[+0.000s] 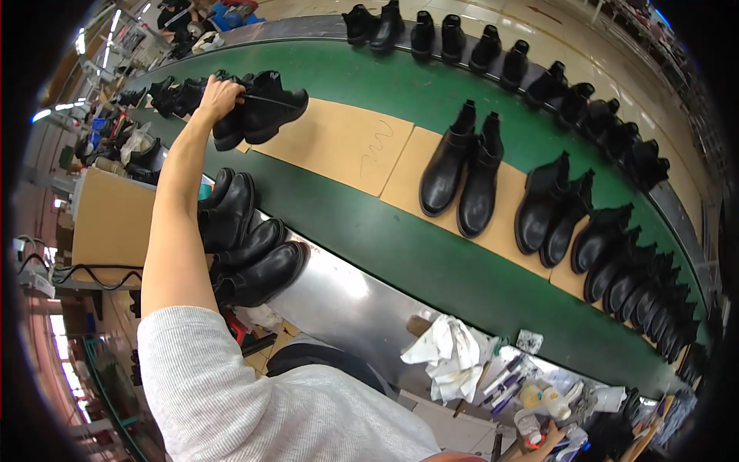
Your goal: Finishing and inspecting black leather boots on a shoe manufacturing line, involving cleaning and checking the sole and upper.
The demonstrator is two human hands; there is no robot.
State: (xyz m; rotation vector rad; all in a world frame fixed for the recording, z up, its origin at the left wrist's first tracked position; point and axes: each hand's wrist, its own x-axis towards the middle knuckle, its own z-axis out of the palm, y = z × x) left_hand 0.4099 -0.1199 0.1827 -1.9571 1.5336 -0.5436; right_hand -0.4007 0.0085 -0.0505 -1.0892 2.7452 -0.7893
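My left arm stretches to the far left, where my left hand [221, 98] is closed on a pair of black ankle boots [271, 112]. These boots are tilted above the end of a brown cardboard sheet [331, 142]. My right hand [551, 439] shows only in part at the lower right, beside a small container with a red part [533, 439]. Whether its fingers hold anything is not clear. Another pair of black ankle boots [448, 169] stands on the cardboard in the middle, side by side, toes toward me.
A green conveyor belt [346, 204] crosses the view, with rows of black boots on cardboard at right. More boots line the far metal edge [531, 81]. Black boots [262, 269] rest on the near metal ledge. White rags [450, 354], bottles [554, 402] and pens lie at lower right.
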